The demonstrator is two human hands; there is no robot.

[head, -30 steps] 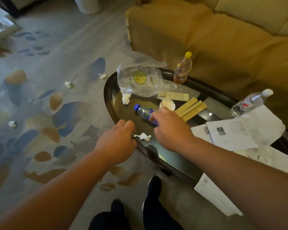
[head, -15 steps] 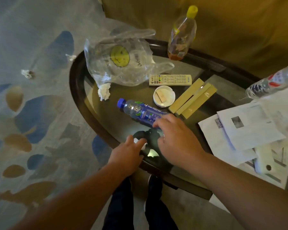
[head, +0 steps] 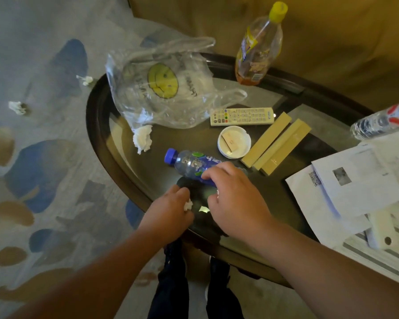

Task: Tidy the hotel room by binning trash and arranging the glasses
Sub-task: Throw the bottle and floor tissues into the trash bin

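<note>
On the oval glass table (head: 96, 125), a small blue-capped bottle (head: 189, 163) lies on its side. My right hand (head: 236, 200) rests over its base with the fingers curled on the label. Just to the left, at the table's near rim, my left hand (head: 169, 211) is closed on a small white tissue scrap (head: 189, 205). Between the hands lies a pale paper bit (head: 203, 209). Farther left on the glass sits a crumpled tissue (head: 143, 139), under a clear plastic bag with a smiley face (head: 161, 88). No glasses are in view.
A yellow-capped bottle (head: 258, 47) stands at the far rim by the sofa (head: 332, 31). A remote (head: 242, 116), white dish (head: 234, 142), tan flat boxes (head: 276, 143), papers (head: 355, 185) and a clear bottle (head: 382, 120) fill the right. Tissue wads (head: 16, 108) lie on the carpet.
The view has closed in on the table. My left hand has taken up the tissue scrap that lay at the near rim. My right hand stays on the blue-capped bottle.
</note>
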